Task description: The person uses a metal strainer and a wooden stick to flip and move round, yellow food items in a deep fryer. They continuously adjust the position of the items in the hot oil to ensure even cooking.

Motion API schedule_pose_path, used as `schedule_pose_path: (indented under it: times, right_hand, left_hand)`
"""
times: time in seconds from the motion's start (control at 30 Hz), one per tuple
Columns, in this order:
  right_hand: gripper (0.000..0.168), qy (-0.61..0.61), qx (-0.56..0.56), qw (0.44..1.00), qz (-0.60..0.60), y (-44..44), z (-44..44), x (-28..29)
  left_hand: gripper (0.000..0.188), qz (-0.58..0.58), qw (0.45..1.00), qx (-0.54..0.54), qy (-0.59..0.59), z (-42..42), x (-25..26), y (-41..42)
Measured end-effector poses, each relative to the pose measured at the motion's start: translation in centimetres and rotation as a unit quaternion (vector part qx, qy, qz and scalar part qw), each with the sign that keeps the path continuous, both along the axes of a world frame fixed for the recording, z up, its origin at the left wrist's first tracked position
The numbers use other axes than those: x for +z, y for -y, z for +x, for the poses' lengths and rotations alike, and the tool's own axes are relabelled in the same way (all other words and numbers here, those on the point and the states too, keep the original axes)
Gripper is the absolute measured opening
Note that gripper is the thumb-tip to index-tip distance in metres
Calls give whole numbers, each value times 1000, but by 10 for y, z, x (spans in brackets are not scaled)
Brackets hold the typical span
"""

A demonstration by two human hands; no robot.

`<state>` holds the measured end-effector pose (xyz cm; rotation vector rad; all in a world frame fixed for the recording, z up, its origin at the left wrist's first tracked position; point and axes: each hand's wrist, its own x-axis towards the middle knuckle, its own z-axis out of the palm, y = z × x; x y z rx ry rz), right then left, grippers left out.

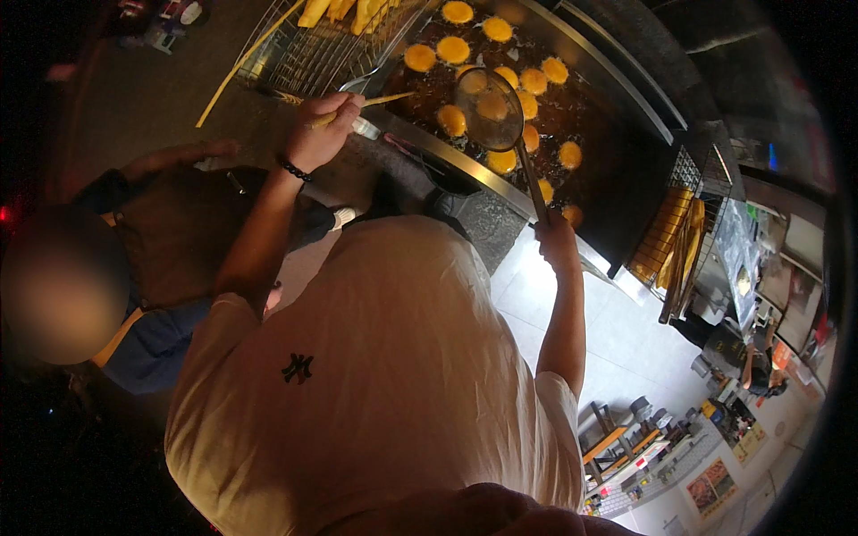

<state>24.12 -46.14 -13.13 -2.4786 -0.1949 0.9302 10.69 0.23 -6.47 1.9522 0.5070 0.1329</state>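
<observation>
A wide frying vat (469, 173) of dark oil lies before me, with several round golden fried cakes (453, 49) floating in it. My right hand (558, 242) grips the long handle of a round mesh skimmer (493, 130), whose head is over the oil and some of the cakes. My left hand (327, 130) is closed around a wooden stick (389, 98), whose tip reaches over the vat's near left rim; whether it is one chopstick or a pair cannot be told. Another long wooden stick (231, 75) lies against a wire rack (295, 63) left of the vat.
Long fried dough sticks (367, 15) rest on the left rack. At the vat's right end a wire basket (660, 241) holds more long fried pieces. A person (181, 234) stands close at my left. Another person (730, 352) is farther off at the right, near counters and stools.
</observation>
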Motion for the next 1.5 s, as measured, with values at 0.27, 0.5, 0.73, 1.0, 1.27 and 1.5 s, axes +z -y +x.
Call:
schedule_pose_path:
  times: [0.27, 0.5, 0.73, 1.0, 1.27, 1.5]
  right_hand:
    - [20, 42, 4, 999, 6, -16, -1, 24]
    - [16, 37, -31, 998, 52, -35, 6, -15]
    - [9, -110, -140, 969, 172, -100, 2, 6]
    - [17, -91, -109, 971, 191, -101, 3, -64]
    - [9, -70, -142, 974, 162, -140, -4, -36]
    - [13, 0, -93, 985, 142, -137, 0, -72]
  left_hand:
    - [26, -6, 1000, 6, 3, -13, 7, -5]
    - [25, 74, 995, 16, 60, -8, 15, 0]
    - [21, 164, 971, -44, 170, 10, 20, -1]
    - [23, 223, 959, -78, 159, 53, 17, -6]
    - [27, 244, 957, -118, 101, 73, -32, -11]
    - [24, 174, 972, -91, 128, 64, -46, -2]
